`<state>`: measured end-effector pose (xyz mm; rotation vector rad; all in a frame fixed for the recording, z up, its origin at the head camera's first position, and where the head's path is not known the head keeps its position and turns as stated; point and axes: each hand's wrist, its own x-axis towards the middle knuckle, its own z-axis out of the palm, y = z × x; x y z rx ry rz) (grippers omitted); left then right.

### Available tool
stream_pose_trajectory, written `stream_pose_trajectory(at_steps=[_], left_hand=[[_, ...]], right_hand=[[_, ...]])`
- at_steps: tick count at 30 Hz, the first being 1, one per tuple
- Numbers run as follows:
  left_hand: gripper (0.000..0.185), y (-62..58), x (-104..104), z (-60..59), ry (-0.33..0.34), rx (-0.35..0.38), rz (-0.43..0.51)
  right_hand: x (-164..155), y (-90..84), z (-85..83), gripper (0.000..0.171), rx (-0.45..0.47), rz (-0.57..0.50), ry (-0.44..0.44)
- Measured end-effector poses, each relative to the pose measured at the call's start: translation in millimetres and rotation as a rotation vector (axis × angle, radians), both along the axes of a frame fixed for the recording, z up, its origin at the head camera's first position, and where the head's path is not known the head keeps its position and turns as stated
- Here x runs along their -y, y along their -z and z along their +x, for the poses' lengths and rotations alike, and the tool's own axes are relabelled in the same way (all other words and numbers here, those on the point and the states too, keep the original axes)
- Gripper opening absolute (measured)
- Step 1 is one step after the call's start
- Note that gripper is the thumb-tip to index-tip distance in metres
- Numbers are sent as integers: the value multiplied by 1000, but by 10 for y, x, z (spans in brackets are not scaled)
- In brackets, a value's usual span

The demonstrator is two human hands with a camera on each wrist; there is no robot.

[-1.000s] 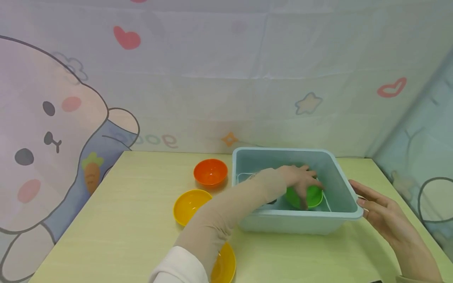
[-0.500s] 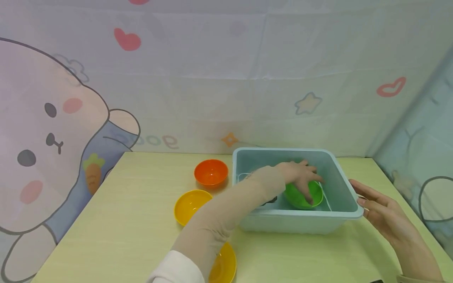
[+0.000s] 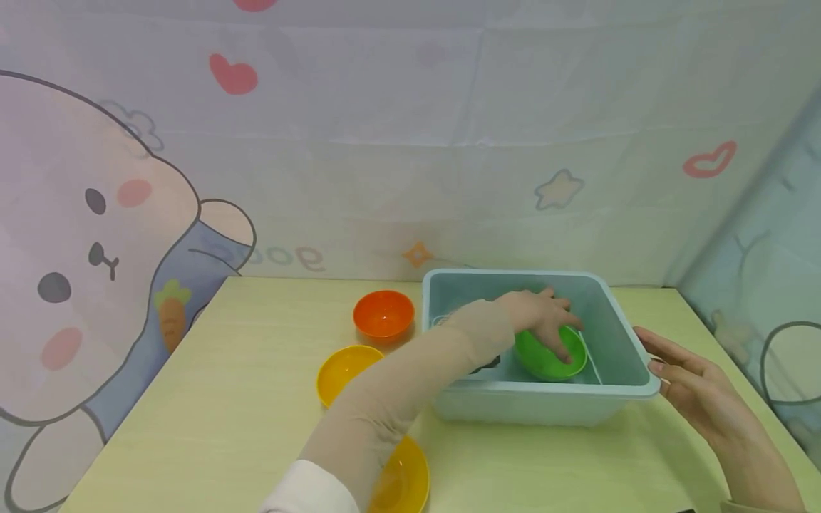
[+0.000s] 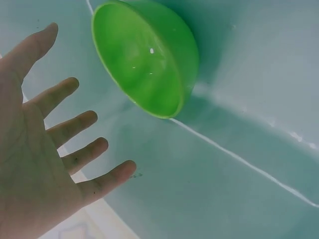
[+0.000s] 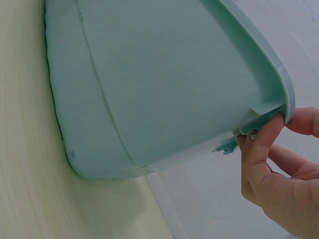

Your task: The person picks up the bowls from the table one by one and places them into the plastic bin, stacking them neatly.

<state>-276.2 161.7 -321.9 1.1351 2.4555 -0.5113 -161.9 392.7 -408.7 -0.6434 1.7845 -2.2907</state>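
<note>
A green bowl (image 3: pixel 550 354) sits inside the light blue plastic bin (image 3: pixel 532 402), near its right end. My left hand (image 3: pixel 537 317) hovers over that bowl with fingers spread. In the left wrist view, a gap shows between the left fingertips (image 4: pixel 92 117) and the tilted-looking green bowl (image 4: pixel 142 57), and the palm holds nothing. At the bin's right side, my right hand (image 3: pixel 695 381) grips the rim. The right wrist view shows the right hand (image 5: pixel 284 174) pinching the rim's corner between thumb and fingers. My left forearm hides part of the bin's inside.
Left of the bin stand an orange bowl (image 3: pixel 383 315) and a yellow bowl (image 3: pixel 346 370), the latter partly behind my sleeve. Another yellow dish (image 3: pixel 404 481) lies nearer the front, also partly covered. A printed cloth (image 3: pixel 385 142) hangs behind the table (image 3: pixel 212 399).
My left hand has risen slightly off the green bowl and drawn a little up and left, so more of the bowl shows. The right hand keeps its grip on the bin's rim.
</note>
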Motion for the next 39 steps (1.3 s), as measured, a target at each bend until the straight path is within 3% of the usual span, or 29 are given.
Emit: stream_pose_trajectory(at_steps=[24, 39], left_hand=[[73, -246, 229, 118, -1, 11, 130], [73, -395, 312, 274, 56, -14, 191]], right_hand=[[12, -4, 7, 55, 4, 43, 24], [14, 11, -1, 54, 17, 58, 14]])
